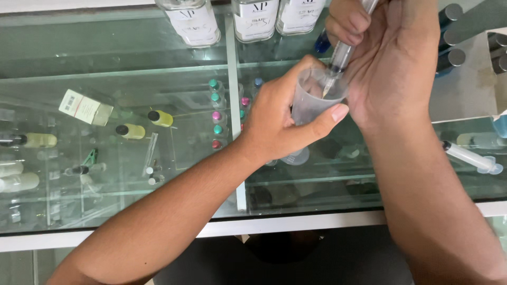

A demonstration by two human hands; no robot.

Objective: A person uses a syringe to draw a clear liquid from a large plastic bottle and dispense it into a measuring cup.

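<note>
My left hand is wrapped around a small clear plastic measuring cup, holding it just above the glass counter. My right hand grips a clear syringe that points down, its tip inside the cup's mouth. The syringe barrel shows dark blue liquid near the tip. Its plunger end runs out of the top of the view.
Three clear labelled bottles stand at the counter's far edge. A second syringe lies at the right. Dark capped vials in a white box sit at the upper right. Small coloured-cap bottles lie on shelves under the glass.
</note>
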